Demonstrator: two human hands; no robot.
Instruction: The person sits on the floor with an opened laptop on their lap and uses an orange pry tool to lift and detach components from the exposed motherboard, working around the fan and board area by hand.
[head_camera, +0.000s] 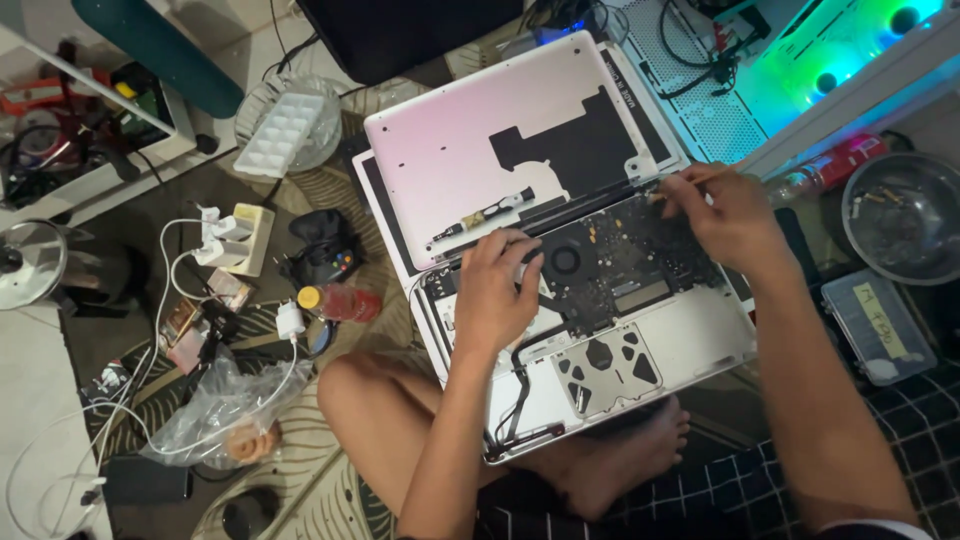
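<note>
Head: laptop (640, 300) under fingers (505, 250) (both hands)

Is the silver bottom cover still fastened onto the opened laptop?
No, the silver bottom cover lies detached behind the opened laptop, whose dark circuit board and round black fan are exposed.

We see little free room around the open silver laptop (690, 340) on our lap. Our left hand (497, 290) covers its left side and our right hand (725, 215) covers the far right corner. The pale metal bottom cover (450, 150) blocks the way behind it. A grey metal bowl (900, 225) and a clear plastic box (880, 325) crowd the right. White cables (150, 400), a black game controller (325, 250) and a crinkly plastic bag (225, 410) fill the left. The bare silver corner near the trackpad stays open.
</note>
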